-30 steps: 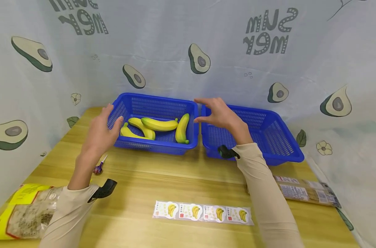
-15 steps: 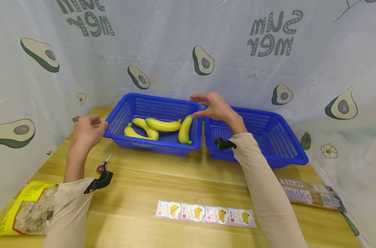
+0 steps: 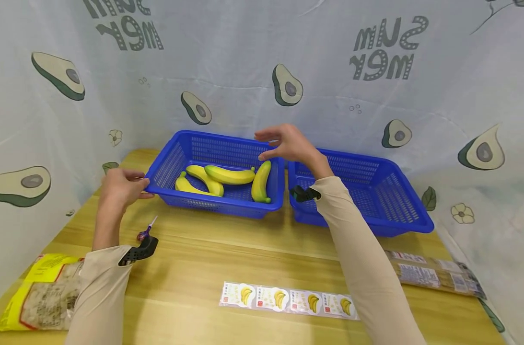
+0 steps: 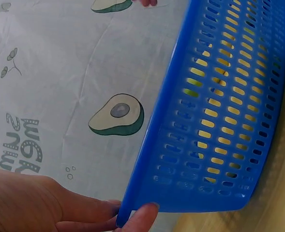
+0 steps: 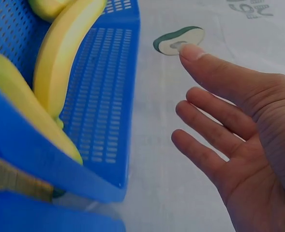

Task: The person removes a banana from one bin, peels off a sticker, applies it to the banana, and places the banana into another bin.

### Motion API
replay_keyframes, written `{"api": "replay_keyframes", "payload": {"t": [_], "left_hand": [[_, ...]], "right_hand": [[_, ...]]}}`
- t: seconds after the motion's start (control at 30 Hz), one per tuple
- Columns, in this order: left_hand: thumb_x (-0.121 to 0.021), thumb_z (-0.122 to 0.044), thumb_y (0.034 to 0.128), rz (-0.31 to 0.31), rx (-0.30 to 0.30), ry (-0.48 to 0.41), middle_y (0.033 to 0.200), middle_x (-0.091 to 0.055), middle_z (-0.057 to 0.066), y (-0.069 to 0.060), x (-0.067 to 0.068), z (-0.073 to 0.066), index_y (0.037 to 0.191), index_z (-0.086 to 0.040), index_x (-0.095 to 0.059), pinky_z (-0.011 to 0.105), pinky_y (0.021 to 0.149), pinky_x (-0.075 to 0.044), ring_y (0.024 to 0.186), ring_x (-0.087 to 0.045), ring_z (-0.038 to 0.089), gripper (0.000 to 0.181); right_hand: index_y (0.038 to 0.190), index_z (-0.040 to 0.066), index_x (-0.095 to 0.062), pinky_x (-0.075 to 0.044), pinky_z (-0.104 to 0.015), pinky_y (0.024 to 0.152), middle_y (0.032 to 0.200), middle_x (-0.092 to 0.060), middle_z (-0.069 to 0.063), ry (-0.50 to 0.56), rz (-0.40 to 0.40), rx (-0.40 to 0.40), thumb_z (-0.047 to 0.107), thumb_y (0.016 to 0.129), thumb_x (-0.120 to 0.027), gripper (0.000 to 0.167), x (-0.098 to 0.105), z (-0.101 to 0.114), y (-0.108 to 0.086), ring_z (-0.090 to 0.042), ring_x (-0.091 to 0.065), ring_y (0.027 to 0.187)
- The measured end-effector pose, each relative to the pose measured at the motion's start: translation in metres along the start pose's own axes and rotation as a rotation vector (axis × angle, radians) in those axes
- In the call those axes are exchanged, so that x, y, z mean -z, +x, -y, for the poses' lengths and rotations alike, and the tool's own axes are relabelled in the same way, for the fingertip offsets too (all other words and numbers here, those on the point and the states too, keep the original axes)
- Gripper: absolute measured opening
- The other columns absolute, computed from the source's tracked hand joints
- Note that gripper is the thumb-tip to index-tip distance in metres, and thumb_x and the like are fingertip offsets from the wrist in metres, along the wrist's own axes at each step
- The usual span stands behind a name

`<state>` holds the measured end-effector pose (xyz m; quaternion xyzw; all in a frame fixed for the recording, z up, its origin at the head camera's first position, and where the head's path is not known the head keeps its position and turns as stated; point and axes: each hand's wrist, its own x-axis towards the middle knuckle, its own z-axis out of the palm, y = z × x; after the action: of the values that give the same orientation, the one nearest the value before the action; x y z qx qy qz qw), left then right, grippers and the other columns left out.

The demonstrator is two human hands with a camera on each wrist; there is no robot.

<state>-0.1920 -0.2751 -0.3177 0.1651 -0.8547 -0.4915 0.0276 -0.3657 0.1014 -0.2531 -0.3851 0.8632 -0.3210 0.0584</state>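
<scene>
Basket [image 3: 227, 207] with four bananas [image 3: 230, 175] inside is set near the back edge of the desk [image 3: 192, 249], toward its left back corner, and is pinched at its front left corner by the left hand [image 3: 119, 189]. The right hand [image 3: 287, 143], loosely spread and empty, is held near the basket's back right corner. Taking hold of the basket seems the step in hand, with a right-hand grip probably called for next.

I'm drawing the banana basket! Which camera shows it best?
Head view: it shows nearly the whole banana basket, four bananas inside. Left wrist shows one slotted outer wall; right wrist, part of its inside.
</scene>
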Motion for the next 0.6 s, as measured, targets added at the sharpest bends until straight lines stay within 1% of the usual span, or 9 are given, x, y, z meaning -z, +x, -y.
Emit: {"api": "replay_keyframes", "payload": {"t": [0.1, 0.17, 0.23, 0.37, 0.43, 0.6], "left_hand": [[-0.057, -0.005, 0.1102, 0.003, -0.001, -0.088, 0.142, -0.057, 0.042, 0.002, -0.001, 0.003, 0.149, 0.022, -0.044, 0.020, 0.074, -0.063, 0.069, -0.073, 0.000, 0.049], [-0.057, -0.005, 0.1103, 0.006, 0.006, -0.132, 0.141, -0.056, 0.042, 0.003, 0.000, 0.005, 0.149, 0.023, -0.044, 0.017, 0.071, -0.061, 0.068, -0.071, -0.002, 0.049], [-0.057, -0.005, 0.1104, 0.011, 0.018, -0.172, 0.142, -0.055, 0.040, 0.004, 0.000, 0.007, 0.149, 0.022, -0.044, 0.018, 0.072, -0.062, 0.068, -0.071, -0.002, 0.049], [-0.058, -0.006, 0.1104, 0.020, 0.033, -0.210, 0.140, -0.056, 0.036, 0.006, 0.001, 0.008, 0.150, 0.020, -0.045, 0.019, 0.074, -0.062, 0.071, -0.074, 0.000, 0.049], [-0.058, -0.005, 0.1101, 0.025, 0.031, -0.225, 0.138, -0.056, 0.034, 0.007, 0.001, 0.009, 0.149, 0.021, -0.045, 0.020, 0.075, -0.063, 0.071, -0.074, 0.001, 0.049], [-0.058, -0.003, 0.1095, 0.026, 0.028, -0.220, 0.135, -0.057, 0.032, 0.007, 0.000, 0.008, 0.149, 0.021, -0.046, 0.021, 0.076, -0.063, 0.070, -0.073, 0.000, 0.047]], "right_hand": [[0.148, 0.002, -0.063, -0.052, -0.046, 0.114, 0.147, -0.066, -0.019, 0.025, 0.015, -0.015, 0.007, 0.090, -0.089, 0.064, -0.004, -0.002, 0.010, -0.033, -0.063, 0.137], [0.147, 0.002, -0.064, -0.052, -0.048, 0.114, 0.146, -0.067, -0.019, 0.037, 0.034, -0.018, 0.008, 0.090, -0.089, 0.062, -0.008, -0.003, 0.018, -0.033, -0.065, 0.135], [0.145, 0.001, -0.066, -0.052, -0.048, 0.113, 0.143, -0.068, -0.020, 0.049, 0.050, -0.016, 0.007, 0.090, -0.089, 0.061, -0.012, -0.004, 0.024, -0.034, -0.066, 0.133], [0.141, -0.002, -0.068, -0.054, -0.047, 0.111, 0.138, -0.071, -0.020, 0.061, 0.089, -0.033, 0.006, 0.089, -0.090, 0.057, -0.021, -0.009, 0.037, -0.037, -0.067, 0.130], [0.139, -0.004, -0.069, -0.056, -0.046, 0.109, 0.136, -0.072, -0.020, 0.067, 0.112, -0.065, 0.005, 0.088, -0.090, 0.056, -0.026, -0.013, 0.043, -0.038, -0.068, 0.129], [0.136, -0.007, -0.069, -0.056, -0.045, 0.108, 0.134, -0.072, -0.023, 0.100, 0.175, -0.147, 0.000, 0.089, -0.088, 0.051, -0.038, -0.020, 0.055, -0.041, -0.067, 0.129]]}}
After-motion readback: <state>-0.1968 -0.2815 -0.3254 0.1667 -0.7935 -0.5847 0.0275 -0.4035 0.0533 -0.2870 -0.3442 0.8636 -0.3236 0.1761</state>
